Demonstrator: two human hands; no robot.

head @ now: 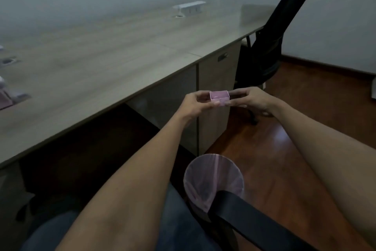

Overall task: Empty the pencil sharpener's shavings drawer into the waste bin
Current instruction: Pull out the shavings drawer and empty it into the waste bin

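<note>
Both hands meet out in front of the seated person, away from the desk edge and above the floor. Left hand (196,102) has its fingers curled around the left end of the small pink shavings drawer (219,98), thumb underneath and fingertips along the far side, so it is closed on the drawer. Right hand (255,99) reaches in from the other side, its fingers pinched toward the drawer's right end; its fingertips lie right at that end, but whether they press on the drawer or only lie just beside it cannot be told. Between the two hands the drawer sits nearly level with its open top facing up, a low pink box with thin pale walls; its inside looks plain pink, and whether shavings lie in it is too blurred to tell. Bare forearms run back from both hands toward the bottom corners of the view. Lower in the view, nearer the person and between the two forearms, stands the round waste bin (213,177) lined with a thin pinkish bag, on the reddish-brown wooden floor (305,92). A black armrest (254,224) crosses in front of the bin's near rim. To the left runs the long grey wood-grain desk (114,55) with a cabinet (217,80) beneath it, and a black office chair (270,43) stands at the desk's far end.
</note>
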